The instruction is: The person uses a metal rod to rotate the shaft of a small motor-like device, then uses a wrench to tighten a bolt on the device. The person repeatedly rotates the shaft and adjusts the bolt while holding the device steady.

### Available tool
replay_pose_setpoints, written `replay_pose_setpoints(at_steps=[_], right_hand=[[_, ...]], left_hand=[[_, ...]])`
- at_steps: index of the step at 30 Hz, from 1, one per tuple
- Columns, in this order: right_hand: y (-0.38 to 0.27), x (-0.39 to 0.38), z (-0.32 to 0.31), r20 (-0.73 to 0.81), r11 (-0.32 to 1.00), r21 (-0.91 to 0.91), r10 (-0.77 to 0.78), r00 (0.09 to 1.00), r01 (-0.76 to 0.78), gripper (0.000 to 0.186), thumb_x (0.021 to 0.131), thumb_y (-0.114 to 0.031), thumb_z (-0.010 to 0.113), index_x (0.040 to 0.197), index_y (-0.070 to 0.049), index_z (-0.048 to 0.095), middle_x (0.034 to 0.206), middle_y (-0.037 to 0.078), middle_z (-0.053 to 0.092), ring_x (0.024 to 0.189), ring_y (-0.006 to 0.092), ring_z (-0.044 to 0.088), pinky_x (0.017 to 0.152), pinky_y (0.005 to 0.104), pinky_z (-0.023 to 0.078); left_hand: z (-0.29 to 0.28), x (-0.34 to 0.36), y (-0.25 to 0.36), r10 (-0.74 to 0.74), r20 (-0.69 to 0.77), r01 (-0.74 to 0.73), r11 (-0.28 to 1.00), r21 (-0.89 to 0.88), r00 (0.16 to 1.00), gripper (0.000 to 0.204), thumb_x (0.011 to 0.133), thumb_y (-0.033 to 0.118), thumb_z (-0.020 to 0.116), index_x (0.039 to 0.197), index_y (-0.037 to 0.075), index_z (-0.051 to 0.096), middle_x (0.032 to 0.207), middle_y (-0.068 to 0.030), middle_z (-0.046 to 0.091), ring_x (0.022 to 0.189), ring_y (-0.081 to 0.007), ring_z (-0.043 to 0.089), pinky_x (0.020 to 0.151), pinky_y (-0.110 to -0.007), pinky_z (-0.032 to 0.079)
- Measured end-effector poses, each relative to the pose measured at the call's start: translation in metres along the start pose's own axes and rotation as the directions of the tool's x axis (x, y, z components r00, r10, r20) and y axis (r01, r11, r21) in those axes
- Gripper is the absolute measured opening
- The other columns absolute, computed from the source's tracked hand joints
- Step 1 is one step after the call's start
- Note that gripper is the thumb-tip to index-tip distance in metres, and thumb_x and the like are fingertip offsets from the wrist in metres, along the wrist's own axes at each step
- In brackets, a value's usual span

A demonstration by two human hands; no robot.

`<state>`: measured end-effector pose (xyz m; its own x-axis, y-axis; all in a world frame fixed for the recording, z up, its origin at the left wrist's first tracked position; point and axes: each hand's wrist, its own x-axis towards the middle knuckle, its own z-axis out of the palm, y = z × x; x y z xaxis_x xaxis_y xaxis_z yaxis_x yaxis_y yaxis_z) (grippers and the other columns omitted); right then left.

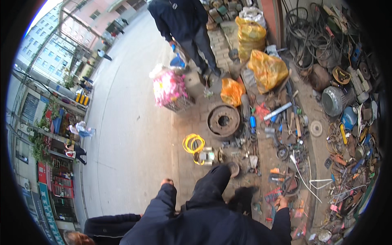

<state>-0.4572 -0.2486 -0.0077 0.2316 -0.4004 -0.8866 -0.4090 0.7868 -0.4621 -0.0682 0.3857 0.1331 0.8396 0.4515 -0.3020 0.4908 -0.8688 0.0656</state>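
Observation:
My left hand (167, 181) hangs past the dark sleeve over the pavement, lower left of a yellow coiled hose or cable (193, 137). It looks curled, but its fingers are too small and hidden to read. On the other side, my right hand (281, 202) is closed over the spread of tools, beside a dark round pan-like piece (290, 186). A thin dark length seems to run up from its fingers; its kind is unclear. Between the hands my dark-trousered leg (212, 181) reaches forward, near a small metal machine (207, 156).
A rusty wheel rim (213, 130) lies ahead, with orange bags (267, 71) beyond. A person (179, 20) in dark clothes stands by a pink bundle (168, 86). Scrap, tools and cables (302, 36) crowd the right. Another person's dark sleeve (112, 226) shows lower left; the road (126, 122) runs left.

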Motion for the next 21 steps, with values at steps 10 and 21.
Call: replay_pose_setpoints(at_steps=[10, 21], right_hand=[[0.093, 0.013, 0.215, 0.362, 0.885, -0.428, -0.017, 0.932, 0.183, 0.027, 0.082, -0.006, 0.051, 0.056, -0.001, 0.058, 0.056, 0.017, 0.060, 0.048, 0.0307, 0.063, 0.042, 0.0411, 0.047], [0.172, -0.122, 0.479, -0.116, 0.930, -0.329, 0.131, 0.985, -0.162, 0.014, 0.096, -0.012, 0.062, 0.088, 0.000, 0.059, 0.064, 0.008, 0.054, 0.043, 0.0183, 0.048, 0.038, 0.0394, 0.035]], left_hand=[[-0.006, 0.107, -0.082, -0.072, 0.137, 0.058, 0.993, 0.101, 0.988, 0.024, 0.084, 0.022, 0.067, 0.100, 0.012, 0.082, 0.101, -0.0199, 0.076, 0.101, -0.0353, 0.074, 0.097, -0.042, 0.056], [0.042, 0.351, -0.185, 0.084, 0.586, 0.207, 0.887, -0.412, 0.806, 0.024, 0.093, 0.008, 0.066, 0.114, -0.002, 0.068, 0.085, -0.0138, 0.073, 0.071, -0.0228, 0.068, 0.066, -0.037, 0.056]])
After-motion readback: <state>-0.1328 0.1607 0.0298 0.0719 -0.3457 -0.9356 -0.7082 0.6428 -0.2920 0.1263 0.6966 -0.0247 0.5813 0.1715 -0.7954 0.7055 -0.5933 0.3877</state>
